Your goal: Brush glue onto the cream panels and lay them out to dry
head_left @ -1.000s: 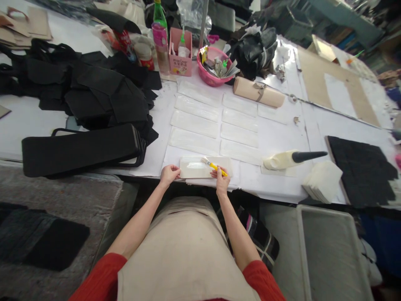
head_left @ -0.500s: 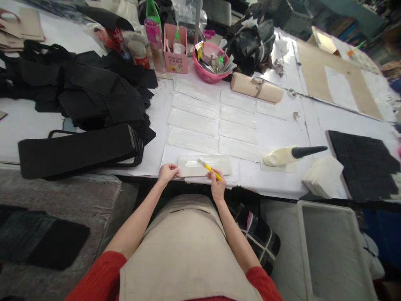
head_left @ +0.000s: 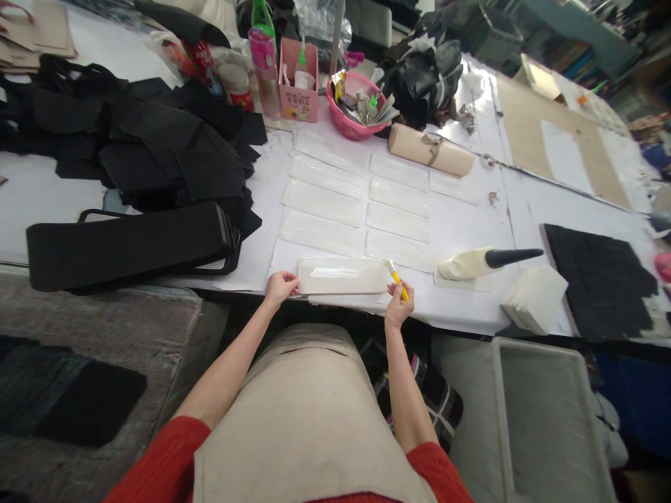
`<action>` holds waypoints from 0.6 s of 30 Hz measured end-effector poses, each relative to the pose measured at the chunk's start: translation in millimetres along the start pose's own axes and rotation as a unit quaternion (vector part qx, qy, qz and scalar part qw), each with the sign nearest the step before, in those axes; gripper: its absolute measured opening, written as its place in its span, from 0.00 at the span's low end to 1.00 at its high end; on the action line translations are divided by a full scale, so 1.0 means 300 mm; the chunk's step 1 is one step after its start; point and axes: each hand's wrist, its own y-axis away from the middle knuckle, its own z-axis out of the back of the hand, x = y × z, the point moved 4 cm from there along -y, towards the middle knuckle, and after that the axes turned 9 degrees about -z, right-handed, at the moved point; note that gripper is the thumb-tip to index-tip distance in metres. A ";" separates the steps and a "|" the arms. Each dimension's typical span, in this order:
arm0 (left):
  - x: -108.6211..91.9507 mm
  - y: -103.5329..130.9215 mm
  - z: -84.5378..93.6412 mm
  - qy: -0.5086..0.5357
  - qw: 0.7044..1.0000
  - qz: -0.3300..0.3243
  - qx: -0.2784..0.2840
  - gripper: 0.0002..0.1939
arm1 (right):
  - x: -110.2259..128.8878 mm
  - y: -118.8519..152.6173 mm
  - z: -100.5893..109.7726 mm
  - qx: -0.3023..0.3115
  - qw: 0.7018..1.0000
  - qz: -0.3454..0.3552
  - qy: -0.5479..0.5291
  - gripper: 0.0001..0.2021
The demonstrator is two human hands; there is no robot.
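In my right hand (head_left: 400,305) is a brush (head_left: 398,278) with a yellow handle, its pale bristles at the right end of a white rectangular panel (head_left: 340,276). A wet-looking shine runs along the panel's top. My left hand (head_left: 282,288) pinches the panel's left end at the table's front edge. Beyond it, similar thin white strips (head_left: 321,202) lie in two columns on the white table covering. To the right, a cream-coloured bottle (head_left: 464,263) with a long black nozzle lies on its side on a pale piece.
Black stacked panels (head_left: 126,244) and a heap of black pieces (head_left: 157,140) cover the left side. A pink basket (head_left: 350,126) of small items and a beige roll (head_left: 430,149) stand behind. White stacked pieces (head_left: 535,299) and a black stack (head_left: 597,279) lie right; a grey bin (head_left: 498,419) stands below.
My right hand has moved the brush rightward along the white panel, from near its middle to its right end. My left hand stays at the left end.
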 end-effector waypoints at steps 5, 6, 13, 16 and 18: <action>-0.009 0.002 0.002 0.014 1.000 0.005 0.007 0.07 | -0.015 0.146 -0.133 0.079 0.996 -0.008 -0.043 0.17; -0.012 0.003 0.003 0.018 1.000 0.008 0.008 0.07 | -0.018 0.177 -0.177 0.115 0.992 -0.012 -0.056 0.17; -0.018 0.006 0.003 0.032 0.999 0.012 0.018 0.06 | -0.043 0.230 -0.241 0.167 0.981 -0.066 -0.074 0.17; -0.008 0.000 0.001 0.032 0.999 0.006 0.019 0.06 | -0.026 0.201 -0.163 0.099 0.991 -0.064 -0.065 0.18; -0.003 -0.003 0.001 0.033 0.999 0.004 0.018 0.06 | 0.014 0.199 -0.155 0.109 0.993 -0.022 -0.044 0.17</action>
